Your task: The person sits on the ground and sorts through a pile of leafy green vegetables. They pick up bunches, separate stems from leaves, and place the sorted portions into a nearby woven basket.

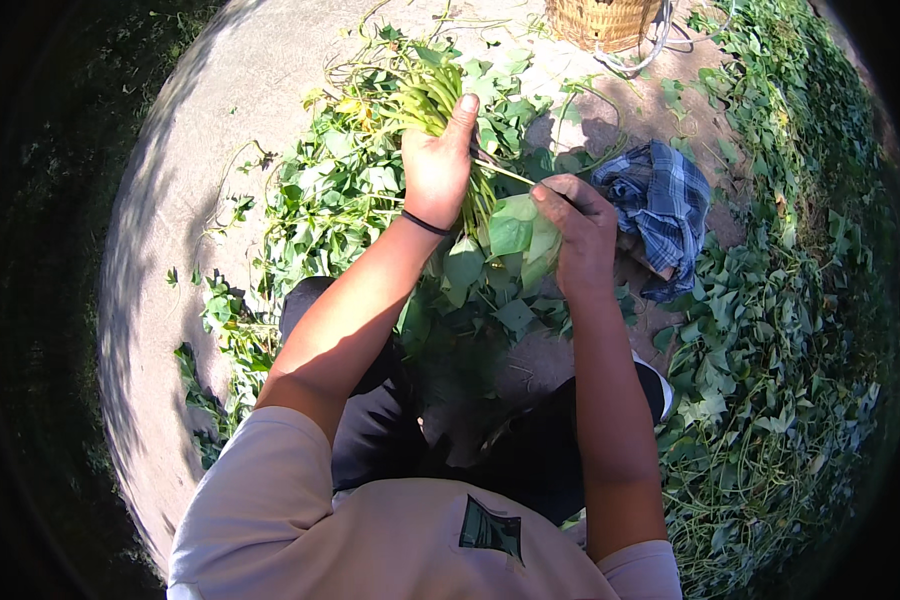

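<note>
A bundle of green leaf stalks [433, 94] is gripped in my left hand [439, 165], thumb up along it, with the cut or broken ends pointing away from me. Its leaves hang down below the wrist, towards my lap. My right hand [585, 225], to the right and a little nearer me, pinches a single leaf stalk [506, 172] between thumb and fingers. Green leaves [514, 232] hang just left of these fingers. Beneath both hands lies a heap of leafy green vines [330, 180] on the ground.
A crumpled blue plaid cloth [656, 210] lies right of my right hand. A long pile of leafy vines [765, 360] runs along the right side. A woven basket [604, 22] with a pale rope [630, 67] stands at the top. Scattered leaves lie on the concrete ground [165, 262].
</note>
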### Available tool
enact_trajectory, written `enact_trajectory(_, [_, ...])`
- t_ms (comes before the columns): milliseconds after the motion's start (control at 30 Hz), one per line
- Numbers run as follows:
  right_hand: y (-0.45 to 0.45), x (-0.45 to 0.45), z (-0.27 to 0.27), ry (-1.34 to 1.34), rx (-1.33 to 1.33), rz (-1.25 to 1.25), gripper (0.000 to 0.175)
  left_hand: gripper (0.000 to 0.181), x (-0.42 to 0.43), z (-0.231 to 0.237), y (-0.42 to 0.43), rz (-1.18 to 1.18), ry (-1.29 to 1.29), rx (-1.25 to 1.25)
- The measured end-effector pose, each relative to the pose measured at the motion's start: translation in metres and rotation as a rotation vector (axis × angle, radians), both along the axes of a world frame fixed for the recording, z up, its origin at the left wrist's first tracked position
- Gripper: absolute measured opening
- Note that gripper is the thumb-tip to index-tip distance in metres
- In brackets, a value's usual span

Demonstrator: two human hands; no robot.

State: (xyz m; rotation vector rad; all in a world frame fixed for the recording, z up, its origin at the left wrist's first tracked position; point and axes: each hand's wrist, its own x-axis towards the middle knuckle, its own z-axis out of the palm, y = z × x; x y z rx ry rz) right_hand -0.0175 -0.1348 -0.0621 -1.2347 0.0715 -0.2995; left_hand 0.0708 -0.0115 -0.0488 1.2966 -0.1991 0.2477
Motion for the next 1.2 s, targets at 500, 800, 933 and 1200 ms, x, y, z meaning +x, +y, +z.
enact_trajectory(500, [-0.015,-0.004,-0.002,0.166,-0.691,-0.021,0.018,0.026,0.022,0.002,0.023,-0.065,0.211,-0.365])
enact_trajectory(800, [0.003,-0.007,-0.004,0.004,-1.116,-0.046,0.017,0.026,0.015,0.001,0.023,-0.158,0.213,-0.401])
enact_trajectory(933, [-0.002,-0.007,-0.010,0.073,-0.669,-0.053,0.016,0.025,0.013,0.003,0.021,-0.212,0.274,-0.463])
enact_trajectory(1200, [-0.058,-0.013,0.019,0.164,0.222,-0.078,0.012,0.025,0.037,-0.001,0.047,-0.294,0.348,-0.704])
